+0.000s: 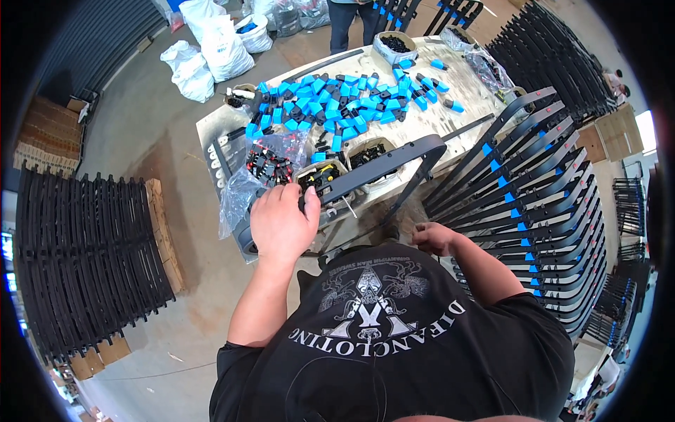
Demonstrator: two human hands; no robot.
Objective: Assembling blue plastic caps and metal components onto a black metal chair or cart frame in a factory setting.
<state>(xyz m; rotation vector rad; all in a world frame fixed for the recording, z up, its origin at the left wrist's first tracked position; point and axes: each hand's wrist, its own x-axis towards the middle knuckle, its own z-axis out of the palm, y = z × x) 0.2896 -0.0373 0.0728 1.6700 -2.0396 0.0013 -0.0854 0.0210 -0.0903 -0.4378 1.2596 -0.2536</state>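
A black bent-tube frame (376, 164) with rounded corners stands in front of me at the table's near edge. My left hand (283, 219) is wrapped over its upper bar at the left end, with the thumb along the bar. My right hand (434, 238) is by my waist at the right, its fingers curled together near the frame's right leg; what they hold, if anything, is too small to tell. Beyond the bar lie an open box with black and yellow parts (322, 176), a box of small black parts (365, 156) and a plastic bag of red and black pieces (270, 163).
Blue-and-black caps (330, 102) are heaped on the pale worktable (211, 126). Similar frames (520, 211) with blue pieces stack close at my right; black frames (91, 260) stand at left. White sacks (221, 49) and another person (351, 21) are beyond the table.
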